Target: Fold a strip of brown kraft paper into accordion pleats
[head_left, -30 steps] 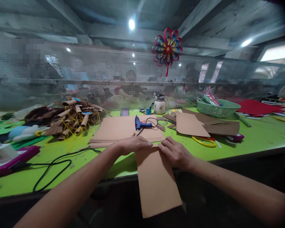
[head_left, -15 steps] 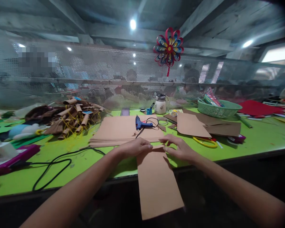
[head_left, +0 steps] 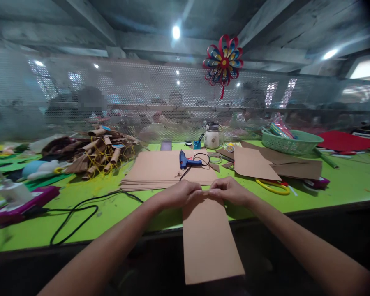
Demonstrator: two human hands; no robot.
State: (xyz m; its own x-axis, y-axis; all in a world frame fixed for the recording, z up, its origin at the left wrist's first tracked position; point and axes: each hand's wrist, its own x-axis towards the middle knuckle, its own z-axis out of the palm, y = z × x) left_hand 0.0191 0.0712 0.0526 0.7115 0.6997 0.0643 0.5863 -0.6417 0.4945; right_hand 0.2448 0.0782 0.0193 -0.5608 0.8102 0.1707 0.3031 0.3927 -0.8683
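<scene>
A long lime-green counter [head_left: 342, 181] runs across the view, backed by a grey perforated metal screen [head_left: 135, 94] from which a red, blue and yellow paper pinwheel flower [head_left: 223, 61] hangs. On the counter's middle lies a broad flat stack of brown cardboard sheets [head_left: 154, 168], with a blue hot-glue gun [head_left: 187, 161] resting on its far right part and a black cable [head_left: 77, 213] looping off to the left. Left of the stack sits a heap of brown cardboard rolls tangled with yellow string [head_left: 101, 154]. To the right lie loose brown cardboard pieces [head_left: 255, 163], a green plastic basket [head_left: 288, 143] behind them, and yellow-handled scissors [head_left: 273, 187] just in front. A long brown cardboard strip [head_left: 209, 242] reaches from the counter's near edge out over it toward the person, its far end on the counter just in front of the stack. The left hand [head_left: 180, 193] and the right hand [head_left: 230, 191] meet at that far end, fingertips touching, both curled closed and pinching the strip's top edge between them.
</scene>
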